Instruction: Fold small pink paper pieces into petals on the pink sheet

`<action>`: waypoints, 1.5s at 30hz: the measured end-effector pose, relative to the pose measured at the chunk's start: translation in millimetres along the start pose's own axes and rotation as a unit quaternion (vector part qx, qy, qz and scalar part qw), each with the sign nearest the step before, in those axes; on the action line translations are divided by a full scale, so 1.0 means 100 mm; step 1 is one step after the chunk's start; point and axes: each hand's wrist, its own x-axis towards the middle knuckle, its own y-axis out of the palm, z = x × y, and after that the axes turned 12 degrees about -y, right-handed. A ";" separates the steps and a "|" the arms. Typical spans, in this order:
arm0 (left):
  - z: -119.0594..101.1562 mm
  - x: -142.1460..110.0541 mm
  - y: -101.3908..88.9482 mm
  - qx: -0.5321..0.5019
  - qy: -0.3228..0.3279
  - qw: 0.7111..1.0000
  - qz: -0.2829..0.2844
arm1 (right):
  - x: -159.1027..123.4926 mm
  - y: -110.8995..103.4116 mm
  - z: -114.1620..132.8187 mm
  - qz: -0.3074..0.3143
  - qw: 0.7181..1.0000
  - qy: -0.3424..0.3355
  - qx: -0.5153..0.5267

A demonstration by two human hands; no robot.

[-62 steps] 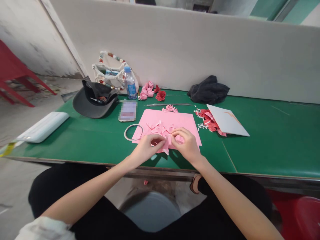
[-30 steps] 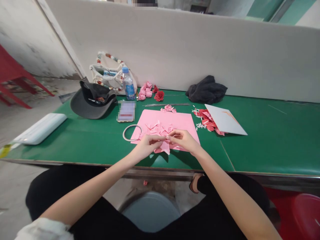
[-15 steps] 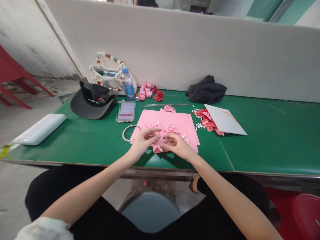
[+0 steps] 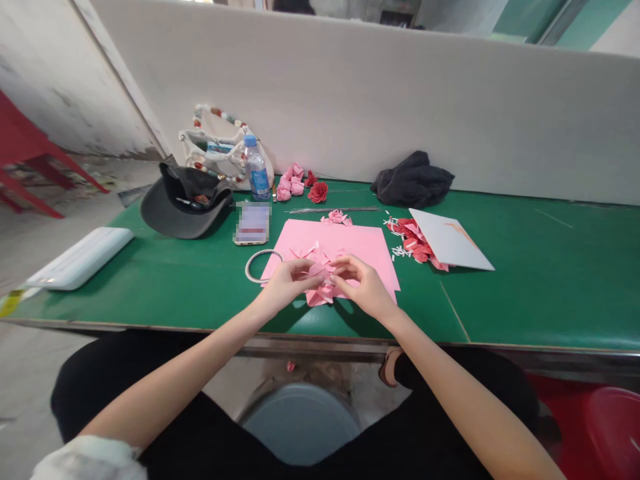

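Observation:
My left hand and my right hand meet over the near edge of a pink paper sheet on the green table. Both pinch a small folded pink paper piece between their fingertips. Several loose pink paper bits lie on the sheet just beyond my fingers. A white ring lies left of the sheet, close to my left hand.
A phone, black cap, water bottle, beaded bag and finished pink and red paper roses stand behind. Red paper scraps, a white card, dark cloth, a white case. Grey bucket below.
My hands have stayed together on the pink piece, shifting it slightly; my left fingers, spread half a second ago, have closed down onto the paper again.

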 end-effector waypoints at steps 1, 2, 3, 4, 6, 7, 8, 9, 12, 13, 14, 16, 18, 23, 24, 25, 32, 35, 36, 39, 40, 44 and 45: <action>0.01 0.01 -0.01 -0.001 -0.012 1.000 0.008 | 0.00 0.00 0.00 -0.004 1.000 -0.009 -0.017; 0.02 0.01 -0.02 0.004 -0.021 1.000 0.017 | 0.00 0.01 0.01 -0.002 0.999 -0.023 -0.039; 0.04 0.02 -0.02 0.013 -0.027 0.999 0.025 | 0.00 0.01 0.02 0.000 0.997 -0.044 -0.067; 0.05 0.03 -0.03 0.021 -0.029 0.999 0.030 | -0.01 0.02 0.02 -0.001 0.992 -0.070 -0.103; 0.09 0.04 -0.02 0.020 -0.024 0.999 0.030 | -0.02 0.04 0.03 -0.026 0.972 -0.130 -0.193; 0.10 0.04 -0.02 0.009 -0.021 0.999 0.024 | -0.04 0.06 0.03 -0.046 0.956 -0.162 -0.241; 0.12 0.04 -0.01 -0.007 -0.018 1.000 0.017 | -0.05 0.07 0.03 -0.067 0.937 -0.193 -0.284; 0.13 0.04 0.01 -0.025 -0.014 1.000 0.011 | -0.07 0.08 0.03 -0.081 0.918 -0.221 -0.319; 0.13 0.02 0.04 -0.058 -0.002 0.998 0.002 | -0.13 0.10 0.03 -0.079 0.879 -0.288 -0.372; 0.12 0.01 0.05 -0.065 0.000 0.998 0.002 | -0.14 0.10 0.03 -0.072 0.872 -0.299 -0.381; 0.11 0.00 0.06 -0.070 0.002 0.998 0.004 | -0.15 0.10 0.03 -0.065 0.867 -0.301 -0.391; 0.09 -0.01 0.07 -0.081 -0.001 0.997 0.008 | -0.15 0.11 0.02 -0.055 0.865 -0.284 -0.411; 0.08 -0.02 0.08 -0.087 -0.006 0.996 0.003 | -0.14 0.12 0.01 -0.055 0.873 -0.246 -0.417; 0.08 -0.02 0.09 -0.100 -0.006 0.995 -0.017 | -0.09 0.15 0.00 -0.090 0.924 -0.156 -0.336; 0.08 -0.02 0.09 -0.102 -0.004 0.995 -0.018 | -0.09 0.16 0.00 -0.092 0.934 -0.142 -0.314; 0.07 -0.02 0.10 -0.102 -0.002 0.995 -0.020 | -0.08 0.16 0.00 -0.092 0.944 -0.128 -0.290; 0.04 -0.06 0.11 -0.081 0.007 0.996 -0.040 | -0.06 0.15 -0.01 -0.080 0.985 -0.068 -0.139; 0.04 -0.05 0.11 -0.073 0.007 0.996 -0.046 | -0.05 0.12 0.01 -0.066 0.986 -0.073 -0.138; 0.04 -0.05 0.10 -0.074 0.006 0.996 -0.046 | -0.04 0.12 0.02 -0.058 0.986 -0.073 -0.137; 0.05 -0.04 0.09 -0.080 0.000 0.996 -0.038 | -0.03 0.09 0.04 -0.035 0.990 -0.066 -0.122; 0.06 -0.04 0.09 -0.084 -0.002 0.996 -0.033 | -0.02 0.08 0.04 -0.030 0.991 -0.063 -0.116; 0.07 -0.03 0.08 -0.102 -0.004 0.995 -0.014 | -0.01 0.05 0.03 -0.022 0.995 -0.038 -0.087; 0.07 -0.03 0.08 -0.105 -0.005 0.994 -0.010 | 0.00 0.04 0.02 -0.020 0.996 -0.031 -0.082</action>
